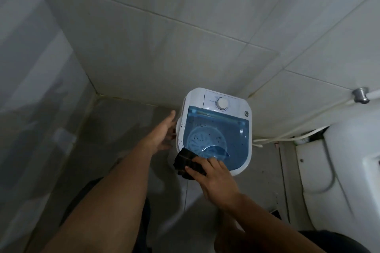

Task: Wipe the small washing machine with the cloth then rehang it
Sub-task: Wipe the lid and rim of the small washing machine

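Two hands are at work on the small washing machine, which stands on the floor in the tiled corner. The dark cloth is bunched under the curled fingers of the right hand and pressed against the machine's near left corner, just beyond the fingertips. The left hand is spread open, holding nothing, and appears to rest against the machine's left side, to the right of its palm. The blue lid is speckled with dark spots past the right hand, so wiping seems barely begun. The light machine could be pushed askew if pressure is applied without bracing, and the dial could be turned if it is brushed. No brand or lettering can be read; markings beside the dial are too small
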The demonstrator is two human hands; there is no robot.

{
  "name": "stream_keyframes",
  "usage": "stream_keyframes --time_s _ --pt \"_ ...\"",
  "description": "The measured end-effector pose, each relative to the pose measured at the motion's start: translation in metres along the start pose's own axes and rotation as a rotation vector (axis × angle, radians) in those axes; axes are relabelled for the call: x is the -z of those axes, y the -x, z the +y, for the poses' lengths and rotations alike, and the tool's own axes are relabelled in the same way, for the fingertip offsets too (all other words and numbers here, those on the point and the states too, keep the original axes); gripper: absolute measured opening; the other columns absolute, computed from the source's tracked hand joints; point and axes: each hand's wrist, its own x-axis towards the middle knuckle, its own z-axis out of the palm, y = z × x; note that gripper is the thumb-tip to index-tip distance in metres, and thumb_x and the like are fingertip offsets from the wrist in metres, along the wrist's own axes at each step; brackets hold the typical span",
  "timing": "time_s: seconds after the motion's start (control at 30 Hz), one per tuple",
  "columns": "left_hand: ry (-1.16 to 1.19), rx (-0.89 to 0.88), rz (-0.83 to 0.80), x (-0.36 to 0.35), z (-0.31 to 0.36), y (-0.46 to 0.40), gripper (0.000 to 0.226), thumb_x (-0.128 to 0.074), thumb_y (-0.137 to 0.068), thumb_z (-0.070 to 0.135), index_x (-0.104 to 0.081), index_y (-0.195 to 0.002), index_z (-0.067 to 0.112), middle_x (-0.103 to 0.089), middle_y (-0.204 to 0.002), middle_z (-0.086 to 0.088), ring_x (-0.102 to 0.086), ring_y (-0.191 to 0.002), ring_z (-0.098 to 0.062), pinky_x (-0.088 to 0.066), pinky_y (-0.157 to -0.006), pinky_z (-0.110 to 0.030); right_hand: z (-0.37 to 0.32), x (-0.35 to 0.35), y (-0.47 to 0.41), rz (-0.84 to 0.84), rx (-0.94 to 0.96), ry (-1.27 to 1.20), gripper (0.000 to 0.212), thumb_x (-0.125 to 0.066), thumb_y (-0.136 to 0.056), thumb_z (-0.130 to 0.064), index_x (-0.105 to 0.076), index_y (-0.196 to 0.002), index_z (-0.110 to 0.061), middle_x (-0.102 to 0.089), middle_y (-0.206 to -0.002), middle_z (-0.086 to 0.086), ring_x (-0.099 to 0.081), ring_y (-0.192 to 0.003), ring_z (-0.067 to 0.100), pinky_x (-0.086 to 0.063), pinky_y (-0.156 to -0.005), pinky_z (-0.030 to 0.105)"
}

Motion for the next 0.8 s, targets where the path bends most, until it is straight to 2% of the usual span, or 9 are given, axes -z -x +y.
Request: stream_keyframes --time_s 0.1,0.2,0.27,0.3,0.37,0.5,0.67,0.77,0.8 --pt "0.125 0.046 -0.027 0.006 0.003 -0.004 0.09 -0.033 -0.065 0.095 -0.072 -0.113 0.03 -0.069 -0.12 0.0 -0.061 -0.113 -0.022 -0.045 -0.099 -0.043 0.014 0.013 -0.032 -0.045 0.154 0.034 0.05 -0.059 -0.093 -0.025 -0.05 -0.142 -0.034 -0.052 -0.139 0.007 -0.056 -0.11 0.027 -0.05 -0.085 0.044" --pt "0.229 0.066 -0.073 0.008 0.007 0.0 0.095 -0.021 -0.064 0.098 -0.067 -0.115 0.032 -0.069 -0.112 -0.003 -0.062 -0.1 -0.024 -0.043 -0.089 -0.043 0.045 0.028 -0.094 -0.043 0.209 0.078 0.05 -0.06 -0.092 -0.023 -0.053 -0.14 -0.031 -0.056 -0.134 0.009 -0.053 -0.107 0.029 -0.049 -0.084 0.045" --pt "0.252 0.082 -0.059 0.01 0.007 0.0 0.11 -0.017 -0.059 0.1 -0.052 -0.138 0.033 -0.064 -0.124 -0.007 -0.058 -0.104 -0.023 -0.038 -0.091 -0.048 0.068 0.044 -0.142 -0.014 0.094 0.049 0.052 -0.062 -0.086 -0.015 -0.059 -0.137 -0.028 -0.058 -0.132 0.011 -0.055 -0.104 0.034 -0.053 -0.082 0.048" --pt "0.252 0.096 -0.04 0.01 0.007 0.001 0.116 -0.017 -0.057 0.101 -0.036 -0.149 0.033 -0.056 -0.138 -0.01 -0.055 -0.115 -0.026 -0.036 -0.091 -0.05 0.08 0.053 -0.163 0.009 0.006 0.029 0.052 -0.062 -0.086 -0.013 -0.06 -0.136 -0.026 -0.058 -0.132 0.012 -0.055 -0.105 0.035 -0.053 -0.082 0.05" --pt "0.252 0.118 -0.015 0.01 0.009 0.004 0.118 -0.019 -0.057 0.101 -0.014 -0.156 0.035 -0.041 -0.154 -0.013 -0.045 -0.134 -0.029 -0.035 -0.094 -0.052 0.102 0.066 -0.194 0.072 -0.158 -0.047 0.05 -0.06 -0.089 -0.01 -0.06 -0.137 -0.022 -0.057 -0.133 0.014 -0.053 -0.108 0.037 -0.053 -0.084 0.052" --pt "0.242 0.109 -0.002 0.009 0.011 0.005 0.119 -0.021 -0.058 0.101 -0.013 -0.156 0.034 -0.04 -0.154 -0.014 -0.044 -0.137 -0.03 -0.037 -0.092 -0.051 0.108 0.058 -0.21 0.036 -0.285 0.01 0.053 -0.065 -0.087 -0.012 -0.059 -0.138 -0.024 -0.055 -0.132 0.012 -0.051 -0.11 0.035 -0.053 -0.086 0.049" --pt "0.269 0.088 -0.008 0.015 0.008 0.001 0.131 -0.026 -0.044 0.106 -0.029 -0.153 0.034 -0.055 -0.141 -0.014 -0.055 -0.122 -0.03 -0.041 -0.098 -0.051 0.061 0.028 -0.155 0.026 -0.103 0.04 0.06 -0.075 -0.076 -0.011 -0.06 -0.133 -0.024 -0.057 -0.13 0.011 -0.053 -0.103 0.034 -0.054 -0.078 0.047" --pt "0.28 0.076 -0.018 0.016 0.01 0.006 0.125 -0.023 -0.05 0.104 -0.036 -0.15 0.03 -0.058 -0.136 -0.011 -0.061 -0.109 -0.029 -0.049 -0.08 -0.046 0.043 0.028 -0.111 -0.053 0.106 -0.029 0.054 -0.068 -0.085 -0.017 -0.055 -0.136 -0.029 -0.054 -0.136 0.007 -0.053 -0.108 0.03 -0.052 -0.083 0.045" --pt "0.285 0.084 -0.009 0.017 0.01 0.006 0.126 -0.024 -0.049 0.104 -0.033 -0.151 0.031 -0.054 -0.141 -0.014 -0.06 -0.109 -0.031 -0.049 -0.082 -0.048 0.04 0.033 -0.101 -0.117 0.214 -0.063 0.05 -0.063 -0.089 -0.018 -0.054 -0.137 -0.031 -0.053 -0.137 0.006 -0.052 -0.109 0.028 -0.05 -0.083 0.044"
